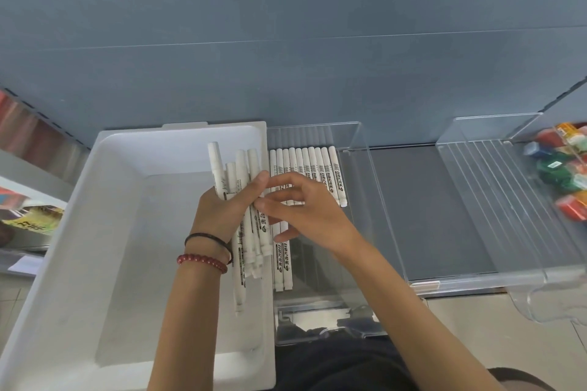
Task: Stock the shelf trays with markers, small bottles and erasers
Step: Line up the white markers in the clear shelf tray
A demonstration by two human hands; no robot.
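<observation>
A white bin (pixel 79 232) sits left of a clear tray (pixel 360 168) on the shelf, with a second clear tray (pixel 495 200) further right. Over the bin, the left hand (pixel 222 209) grips a bundle of white markers (pixel 241 168). The right hand (pixel 305 209), fingers spread and fairly straight, touches that bundle. A row of markers (pixel 305 165) lies at the back of the first tray

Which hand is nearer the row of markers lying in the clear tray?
Right. The right hand is over the row; the left hand grips a marker bundle above the white bin.
</observation>
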